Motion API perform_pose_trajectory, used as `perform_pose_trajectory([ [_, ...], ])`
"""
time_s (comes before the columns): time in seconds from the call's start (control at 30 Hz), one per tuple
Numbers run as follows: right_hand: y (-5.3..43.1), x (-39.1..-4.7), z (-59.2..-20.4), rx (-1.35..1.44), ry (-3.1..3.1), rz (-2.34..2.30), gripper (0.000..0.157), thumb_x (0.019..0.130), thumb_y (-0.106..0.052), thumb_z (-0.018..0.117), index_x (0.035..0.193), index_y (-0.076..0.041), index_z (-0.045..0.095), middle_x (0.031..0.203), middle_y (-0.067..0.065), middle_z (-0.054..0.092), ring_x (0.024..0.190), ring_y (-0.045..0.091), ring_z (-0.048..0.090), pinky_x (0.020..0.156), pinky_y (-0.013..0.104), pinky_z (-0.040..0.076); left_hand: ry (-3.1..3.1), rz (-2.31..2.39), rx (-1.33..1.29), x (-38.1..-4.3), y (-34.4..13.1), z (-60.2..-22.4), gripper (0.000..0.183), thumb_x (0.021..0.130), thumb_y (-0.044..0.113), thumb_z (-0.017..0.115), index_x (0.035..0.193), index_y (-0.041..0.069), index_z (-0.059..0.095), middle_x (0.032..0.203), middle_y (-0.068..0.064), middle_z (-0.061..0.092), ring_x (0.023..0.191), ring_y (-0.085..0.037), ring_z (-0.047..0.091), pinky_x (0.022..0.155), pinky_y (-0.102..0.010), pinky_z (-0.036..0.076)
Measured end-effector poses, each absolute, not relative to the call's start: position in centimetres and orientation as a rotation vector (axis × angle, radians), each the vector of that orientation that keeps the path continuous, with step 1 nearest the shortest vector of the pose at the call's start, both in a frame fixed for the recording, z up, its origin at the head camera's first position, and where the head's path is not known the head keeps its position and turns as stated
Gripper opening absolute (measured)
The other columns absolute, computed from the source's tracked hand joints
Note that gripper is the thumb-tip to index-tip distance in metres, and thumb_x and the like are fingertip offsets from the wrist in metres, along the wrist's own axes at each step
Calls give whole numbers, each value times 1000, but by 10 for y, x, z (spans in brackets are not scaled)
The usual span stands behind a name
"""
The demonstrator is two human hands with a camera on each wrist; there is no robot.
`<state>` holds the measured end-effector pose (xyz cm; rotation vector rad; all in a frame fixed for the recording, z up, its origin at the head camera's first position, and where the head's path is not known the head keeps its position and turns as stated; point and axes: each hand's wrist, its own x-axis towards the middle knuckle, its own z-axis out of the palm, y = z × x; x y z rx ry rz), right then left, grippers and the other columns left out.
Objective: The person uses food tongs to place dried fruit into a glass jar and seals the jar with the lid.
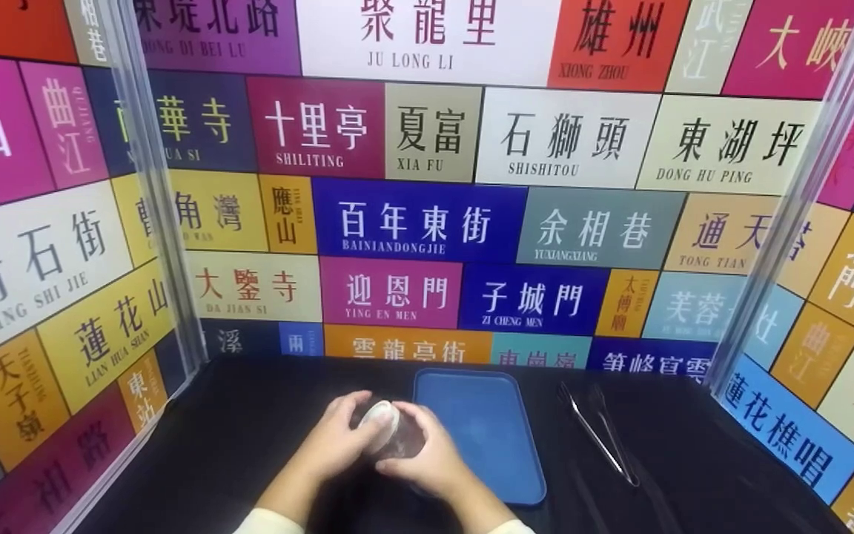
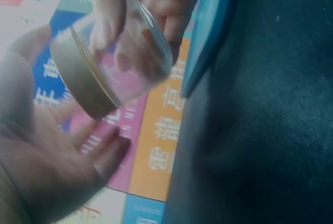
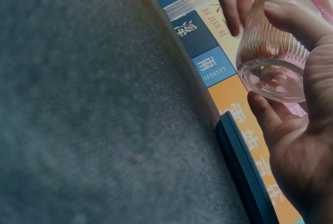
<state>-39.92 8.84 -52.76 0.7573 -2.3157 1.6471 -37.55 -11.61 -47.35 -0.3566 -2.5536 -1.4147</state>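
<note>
A clear ribbed jar (image 1: 408, 443) with a pale lid (image 2: 83, 73) is held tilted above the black-covered table. My right hand (image 1: 431, 452) grips the jar's body, its thumb (image 3: 294, 21) on the near side and the other fingers round the far side. Beside the lid is my left hand (image 1: 342, 434), with thumb and fingers spread around it in the left wrist view. Whether the left fingertips touch the lid I cannot tell. Through the clear wall of the jar (image 3: 273, 52) only fingers show.
A blue tray (image 1: 482, 437) lies on the black cloth (image 1: 249, 437), just right of the hands. Farther right are metal tongs (image 1: 605, 437). Walls of coloured Chinese name signs (image 1: 419, 219) stand behind and at both sides, with clear corner posts (image 1: 167, 193).
</note>
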Motion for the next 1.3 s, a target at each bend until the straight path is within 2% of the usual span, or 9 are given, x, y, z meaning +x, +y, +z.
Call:
perform_pose_trajectory([
  [0.2,88,-400,-528,756,-2319,1663,92,67,-31,101,149,-24,59,146,1,61,130,18,58,115,32,47,-2633,-1298,-288,-373,-112,-471,79,89,65,76,139,6,64,141,-18,64,123,-32,63,107,-58,54],
  [0.37,89,-399,-527,730,-2340,1685,92,68,-31,100,150,-24,58,145,3,62,128,21,58,112,39,48,-2577,-1319,-444,-377,-117,-475,73,88,55,81,141,8,65,142,-15,66,129,-32,62,110,-56,52],
  [0.47,89,-398,-526,722,-2339,1725,91,71,-29,99,151,-20,57,145,6,63,126,21,59,110,37,49,-2512,-1435,-580,-380,-123,-477,69,88,45,83,145,9,64,148,-14,64,134,-33,60,113,-56,51],
  [0.63,90,-396,-525,778,-2278,1930,88,77,-20,95,154,-11,54,146,13,65,124,20,65,105,29,56,-2422,-1685,-760,-383,-133,-482,68,91,29,84,150,9,59,154,-15,61,135,-34,59,112,-40,51],
  [0.8,90,-396,-526,808,-2251,2009,86,79,-17,92,155,-12,53,146,15,64,123,21,67,102,29,59,-2374,-1830,-809,-385,-134,-485,73,89,21,84,155,8,54,158,-16,57,137,-36,57,108,-26,50],
  [0.93,90,-397,-527,762,-2281,1888,87,76,-22,95,153,-15,55,148,12,63,127,23,62,108,27,53,-2441,-1713,-651,-381,-126,-479,78,91,35,82,158,9,50,162,-16,52,147,-37,51,121,-47,45],
  [1.03,90,-398,-526,735,-2292,1785,89,72,-26,98,152,-20,58,147,7,62,129,22,59,111,27,49,-2530,-1515,-463,-376,-119,-474,81,94,52,76,157,9,51,160,-20,52,149,-40,49,123,-65,39],
  [1.13,90,-399,-526,744,-2289,1726,91,70,-28,99,151,-22,58,145,4,62,129,19,59,113,28,47,-2594,-1399,-324,-373,-115,-472,84,95,62,71,156,8,52,156,-23,54,143,-43,55,117,-68,44],
  [1.3,88,-400,-527,779,-2259,1762,93,68,-22,100,151,-19,58,146,6,59,130,16,60,113,27,51,-2618,-1395,-290,-373,-114,-473,81,95,63,71,149,4,58,151,-22,60,136,-40,61,113,-66,48],
])
